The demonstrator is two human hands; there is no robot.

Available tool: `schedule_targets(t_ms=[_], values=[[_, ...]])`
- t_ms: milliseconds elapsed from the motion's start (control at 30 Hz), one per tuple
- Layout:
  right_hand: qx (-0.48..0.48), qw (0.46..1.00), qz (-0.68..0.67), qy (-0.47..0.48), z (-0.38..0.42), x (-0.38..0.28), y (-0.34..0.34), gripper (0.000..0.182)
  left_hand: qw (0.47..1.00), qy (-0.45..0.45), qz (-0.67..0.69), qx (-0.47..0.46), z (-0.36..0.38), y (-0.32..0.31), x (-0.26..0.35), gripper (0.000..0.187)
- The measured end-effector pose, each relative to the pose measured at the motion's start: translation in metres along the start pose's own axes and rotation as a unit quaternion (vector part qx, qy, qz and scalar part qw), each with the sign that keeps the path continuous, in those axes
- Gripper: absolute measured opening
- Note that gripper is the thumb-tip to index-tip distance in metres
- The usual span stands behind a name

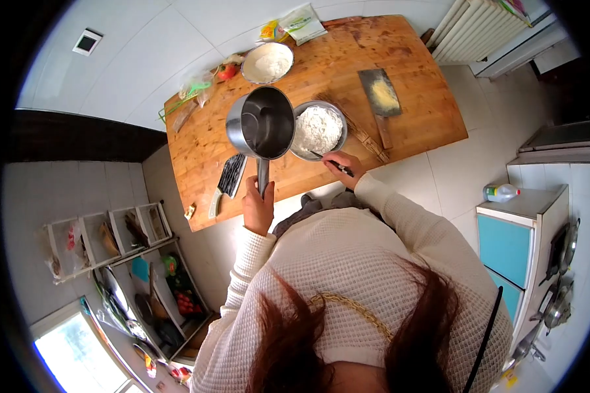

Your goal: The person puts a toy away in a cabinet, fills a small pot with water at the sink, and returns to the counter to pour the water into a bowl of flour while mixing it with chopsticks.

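My left hand is closed around the handle of a dark metal saucepan, held over the wooden table with its mouth tilted toward me. A little water may lie in the bottom, but I cannot be sure. To its right stands a metal bowl with white flour in it, lumpy on top. My right hand grips a dark-handled utensil, which reaches over the bowl's near rim. Its head is hidden in the flour, so its kind does not show.
On the table lie a white-handled knife, a straw brush and a broad wooden-handled blade bearing yellow powder. Behind are a second flour bowl, a tomato and bags. Shelves stand at left.
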State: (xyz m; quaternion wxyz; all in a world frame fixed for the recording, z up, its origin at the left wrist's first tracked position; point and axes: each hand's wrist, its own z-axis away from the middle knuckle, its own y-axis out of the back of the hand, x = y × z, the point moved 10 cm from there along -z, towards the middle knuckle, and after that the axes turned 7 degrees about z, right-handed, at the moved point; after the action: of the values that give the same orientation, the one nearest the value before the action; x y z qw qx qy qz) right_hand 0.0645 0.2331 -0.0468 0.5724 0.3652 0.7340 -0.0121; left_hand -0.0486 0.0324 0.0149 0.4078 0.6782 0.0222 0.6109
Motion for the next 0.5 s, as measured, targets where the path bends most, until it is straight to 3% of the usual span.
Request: schedule_targets(t_ms=[67, 133, 267, 300, 433, 500], values=[[0.005, 0.999, -0.016, 0.037, -0.001, 0.003, 0.000, 0.008, 1.000, -0.013, 0.001, 0.001, -0.002, 0.000, 0.001, 0.024], [-0.030, 0.995, 0.010, -0.090, -0.011, 0.045, 0.005, 0.007, 0.998, -0.057, 0.022, 0.022, -0.002, 0.003, 0.002, 0.023], [0.104, 0.989, 0.104, 0.014, -0.034, 0.030, 0.036, 0.006, 0.997, -0.067, 0.018, 0.029, -0.003, 0.005, 0.008, 0.024], [0.065, 0.997, 0.038, 0.029, -0.031, 0.036, 0.026, 0.006, 0.998, -0.059, 0.017, 0.025, -0.003, 0.005, 0.009, 0.024], [-0.013, 0.997, 0.031, 0.069, -0.012, 0.008, -0.018, 0.008, 0.998, -0.060, 0.014, 0.027, -0.003, 0.005, 0.010, 0.025], [-0.050, 0.998, 0.002, 0.021, -0.008, -0.010, -0.027, 0.010, 0.998, -0.056, -0.001, 0.022, -0.004, 0.006, 0.010, 0.025]])
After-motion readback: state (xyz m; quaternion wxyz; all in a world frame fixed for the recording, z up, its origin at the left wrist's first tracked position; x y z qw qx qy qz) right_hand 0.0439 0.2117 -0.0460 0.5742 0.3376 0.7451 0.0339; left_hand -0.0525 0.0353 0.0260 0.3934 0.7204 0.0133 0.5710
